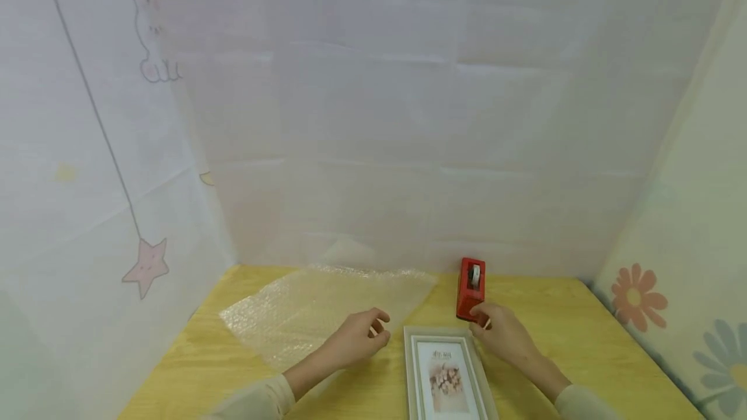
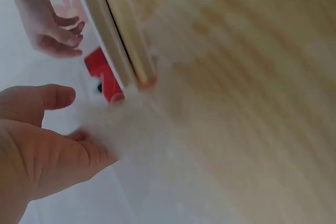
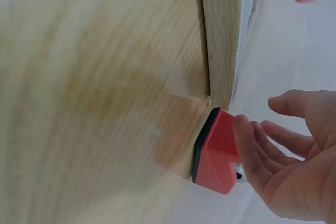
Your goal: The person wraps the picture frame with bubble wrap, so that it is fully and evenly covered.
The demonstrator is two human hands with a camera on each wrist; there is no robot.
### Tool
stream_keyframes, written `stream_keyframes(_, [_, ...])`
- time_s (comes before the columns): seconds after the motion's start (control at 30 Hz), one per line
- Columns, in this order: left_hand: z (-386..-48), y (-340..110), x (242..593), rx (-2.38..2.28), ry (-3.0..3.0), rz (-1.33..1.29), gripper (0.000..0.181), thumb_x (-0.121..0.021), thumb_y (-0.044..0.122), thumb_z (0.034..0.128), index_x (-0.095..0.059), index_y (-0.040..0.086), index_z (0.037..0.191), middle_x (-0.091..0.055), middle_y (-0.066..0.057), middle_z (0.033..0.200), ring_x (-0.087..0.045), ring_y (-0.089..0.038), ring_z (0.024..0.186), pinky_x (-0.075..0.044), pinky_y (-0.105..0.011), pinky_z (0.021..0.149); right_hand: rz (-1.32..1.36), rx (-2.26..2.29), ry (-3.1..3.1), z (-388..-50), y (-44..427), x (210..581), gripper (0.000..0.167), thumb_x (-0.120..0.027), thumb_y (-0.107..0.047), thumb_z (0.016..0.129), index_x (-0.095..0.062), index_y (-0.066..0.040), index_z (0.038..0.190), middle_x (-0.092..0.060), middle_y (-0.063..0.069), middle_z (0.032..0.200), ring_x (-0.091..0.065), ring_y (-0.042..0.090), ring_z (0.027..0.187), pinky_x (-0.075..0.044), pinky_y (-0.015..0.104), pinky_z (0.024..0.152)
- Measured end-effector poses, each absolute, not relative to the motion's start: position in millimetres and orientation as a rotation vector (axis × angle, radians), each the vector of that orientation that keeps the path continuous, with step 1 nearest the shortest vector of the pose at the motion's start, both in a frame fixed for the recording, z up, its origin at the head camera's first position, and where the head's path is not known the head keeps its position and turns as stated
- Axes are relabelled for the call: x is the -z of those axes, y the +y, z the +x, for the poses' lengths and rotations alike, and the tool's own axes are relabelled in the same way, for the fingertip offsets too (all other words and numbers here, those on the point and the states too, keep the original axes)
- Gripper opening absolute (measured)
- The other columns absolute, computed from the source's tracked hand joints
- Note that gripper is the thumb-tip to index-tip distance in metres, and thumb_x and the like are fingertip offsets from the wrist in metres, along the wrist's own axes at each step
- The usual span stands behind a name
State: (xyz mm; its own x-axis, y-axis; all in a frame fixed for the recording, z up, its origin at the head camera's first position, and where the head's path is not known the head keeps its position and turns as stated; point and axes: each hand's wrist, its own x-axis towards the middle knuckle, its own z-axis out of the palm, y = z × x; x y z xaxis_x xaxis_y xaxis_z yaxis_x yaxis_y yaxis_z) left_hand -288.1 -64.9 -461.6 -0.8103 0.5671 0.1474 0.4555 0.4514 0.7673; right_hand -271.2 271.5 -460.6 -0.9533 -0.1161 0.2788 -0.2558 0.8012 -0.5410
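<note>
A framed picture (image 1: pixel 447 374) with a pale border and a floral print lies face up near the table's front edge. To its left my left hand (image 1: pixel 358 339) hovers with loosely bent fingers, holding nothing, over the edge of a clear bubble wrap sheet (image 1: pixel 280 316). On the other side, my right hand (image 1: pixel 504 334) is beside the near end of a red tape dispenser (image 1: pixel 470 293), thumb and fingers apart. The right wrist view has the fingers right by the dispenser (image 3: pixel 218 153); whether they touch it I cannot tell.
The yellow wood-grain table (image 1: pixel 560 329) meets a pale cloth wall (image 1: pixel 373 148) at the back. Printed cloth hangs at both sides, with a pink star (image 1: pixel 147 267) on the left and a red flower (image 1: pixel 636 297) on the right.
</note>
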Motion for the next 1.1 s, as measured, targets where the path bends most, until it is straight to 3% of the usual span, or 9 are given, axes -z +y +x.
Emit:
stream_keyframes(0.2, [-277.5, -47.0, 471.7, -1.368, 2.502, 0.794, 0.044, -0.071, 0.009, 0.0901, -0.059, -0.012, 0.126, -0.065, -0.001, 0.089, -0.064, -0.013, 0.07, -0.052, -0.026, 0.06, 0.236, -1.263, -2.816, -256.4, 279.9, 462.9, 0.029, -0.074, -0.006, 0.092, -0.066, 0.009, 0.116, -0.06, 0.007, 0.078, -0.062, 0.021, 0.059, -0.052, 0.032, 0.049])
stream_keyframes(0.4, [-270.4, -39.3, 479.5, -1.385, 2.506, 0.748, 0.05, -0.077, 0.003, 0.0816, -0.057, -0.019, 0.122, -0.063, -0.001, 0.082, -0.06, -0.01, 0.066, -0.052, -0.024, 0.059, 0.255, -1.414, -2.847, -246.9, 285.2, 473.9, 0.034, -0.074, -0.008, 0.091, -0.063, 0.013, 0.116, -0.062, 0.007, 0.079, -0.065, 0.024, 0.064, -0.056, 0.036, 0.053])
stream_keyframes(0.6, [-264.3, -33.8, 482.7, -1.392, 2.495, 0.707, 0.058, -0.083, 0.006, 0.0783, -0.058, -0.018, 0.124, -0.063, -0.003, 0.084, -0.059, -0.011, 0.067, -0.053, -0.027, 0.063, 0.3, -1.446, -2.865, -239.6, 286.3, 480.3, 0.041, -0.074, -0.011, 0.092, -0.06, 0.014, 0.121, -0.062, 0.007, 0.079, -0.064, 0.024, 0.065, -0.054, 0.034, 0.053])
stream_keyframes(0.83, [-255.6, -23.0, 481.9, -1.533, 2.333, 0.622, 0.068, -0.084, -0.002, 0.0756, -0.051, -0.019, 0.133, -0.061, -0.009, 0.084, -0.062, -0.021, 0.056, -0.057, -0.04, 0.052, 0.299, -1.563, -2.862, -233.8, 285.5, 483.7, 0.06, -0.078, -0.012, 0.09, -0.049, 0.016, 0.136, -0.06, 0.011, 0.082, -0.063, 0.025, 0.064, -0.055, 0.037, 0.053])
stream_keyframes(1.1, [-249.1, -16.3, 481.0, -1.656, 2.192, 0.511, 0.073, -0.082, -0.01, 0.0744, -0.045, -0.018, 0.137, -0.059, -0.018, 0.093, -0.064, -0.024, 0.066, -0.059, -0.042, 0.057, 0.32, -1.59, -2.853, -231.3, 287.9, 489.3, 0.067, -0.082, -0.01, 0.087, -0.046, 0.016, 0.137, -0.059, 0.011, 0.082, -0.061, 0.023, 0.062, -0.052, 0.032, 0.051])
